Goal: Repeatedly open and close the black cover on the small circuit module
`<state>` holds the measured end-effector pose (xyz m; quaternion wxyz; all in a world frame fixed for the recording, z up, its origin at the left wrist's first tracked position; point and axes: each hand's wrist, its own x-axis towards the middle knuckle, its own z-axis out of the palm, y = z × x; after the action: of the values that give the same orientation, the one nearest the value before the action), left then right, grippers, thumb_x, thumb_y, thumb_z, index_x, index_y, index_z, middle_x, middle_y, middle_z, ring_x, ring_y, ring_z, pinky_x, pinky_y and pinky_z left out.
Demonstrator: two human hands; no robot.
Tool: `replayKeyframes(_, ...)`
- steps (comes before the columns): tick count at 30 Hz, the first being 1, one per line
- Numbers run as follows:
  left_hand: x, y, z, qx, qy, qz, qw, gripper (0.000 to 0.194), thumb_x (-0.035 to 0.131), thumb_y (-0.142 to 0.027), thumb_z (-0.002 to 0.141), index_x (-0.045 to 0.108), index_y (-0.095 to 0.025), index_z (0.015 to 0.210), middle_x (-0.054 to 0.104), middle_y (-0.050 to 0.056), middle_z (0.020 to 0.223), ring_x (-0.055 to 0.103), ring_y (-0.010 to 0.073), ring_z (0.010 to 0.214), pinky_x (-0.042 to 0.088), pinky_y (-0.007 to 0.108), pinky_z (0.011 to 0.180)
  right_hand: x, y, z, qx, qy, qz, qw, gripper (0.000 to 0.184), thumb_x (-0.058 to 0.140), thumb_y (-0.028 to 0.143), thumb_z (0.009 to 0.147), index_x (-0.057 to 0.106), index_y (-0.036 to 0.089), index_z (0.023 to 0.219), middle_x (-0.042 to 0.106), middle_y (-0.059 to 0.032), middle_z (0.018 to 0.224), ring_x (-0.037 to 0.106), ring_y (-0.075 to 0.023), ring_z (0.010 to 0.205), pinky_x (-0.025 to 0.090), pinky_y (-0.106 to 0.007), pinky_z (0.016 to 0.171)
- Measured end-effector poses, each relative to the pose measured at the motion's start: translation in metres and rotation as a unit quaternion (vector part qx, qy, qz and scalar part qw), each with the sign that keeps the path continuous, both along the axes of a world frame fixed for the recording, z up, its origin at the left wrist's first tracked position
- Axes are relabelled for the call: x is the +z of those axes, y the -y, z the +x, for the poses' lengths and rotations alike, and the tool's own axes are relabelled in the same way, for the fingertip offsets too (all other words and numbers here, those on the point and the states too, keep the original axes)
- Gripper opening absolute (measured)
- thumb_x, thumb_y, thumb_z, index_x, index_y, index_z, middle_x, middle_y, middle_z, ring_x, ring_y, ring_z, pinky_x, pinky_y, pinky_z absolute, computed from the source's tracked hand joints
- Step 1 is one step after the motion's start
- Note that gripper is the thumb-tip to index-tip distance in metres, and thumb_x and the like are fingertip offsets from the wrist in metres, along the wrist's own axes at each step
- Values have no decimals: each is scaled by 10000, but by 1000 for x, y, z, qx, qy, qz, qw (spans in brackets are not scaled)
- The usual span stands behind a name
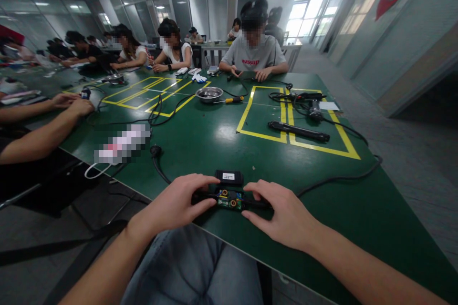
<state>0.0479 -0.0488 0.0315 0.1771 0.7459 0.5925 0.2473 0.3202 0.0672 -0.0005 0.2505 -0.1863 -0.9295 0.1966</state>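
Note:
In front of me, near the table's edge, lies an opened black adapter case with a green circuit board (230, 199) exposed, showing copper-wound coils and coloured wires. My left hand (184, 198) is curled around its left end, thumb at the board's edge and index fingertip close to the loose cover. From the other side, my right hand (281, 212) has thumb and fingers about the right end and its black cable (258, 204). Just beyond the board sits the black cover (229, 177) with a white label. My palms hide parts of both cables.
A plug (155, 151) on a cord lies left of my hands. Farther off are a metal bowl (209, 94), a yellow-handled screwdriver (234, 100), a black tube-shaped device (298, 131) and yellow tape lines (246, 109). Co-workers sit opposite; another person's hands (77, 102) work at left.

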Motion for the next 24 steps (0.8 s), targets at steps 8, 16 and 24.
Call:
replayKeyframes(8,7,-3,-9,-45,2,3,999,122,675,-183,1041,768,-198,963,768,59,1021,714,195,932,554,292,845,1,-3,3,42,-5,-3,999,138,534,131,1016,640,207,972,713,-54,919,667,-212,773,506,-356,711)
replayKeyframes(16,10,-41,15,-19,-77,59,995,315,587,-171,1080,802,-265,1291,730,105,1406,688,284,1262,567,484,1108,6,-1,1,27,-25,19,999,126,536,116,984,617,212,970,716,-65,897,653,-230,810,497,-381,724)
replayKeyframes(24,-6,-38,7,-5,-11,54,998,329,623,-225,1087,777,-285,1372,721,104,1454,684,275,1311,565,484,1148,6,1,1,25,-31,12,999,69,611,159,946,628,203,996,726,-70,913,653,-229,801,485,-383,719)
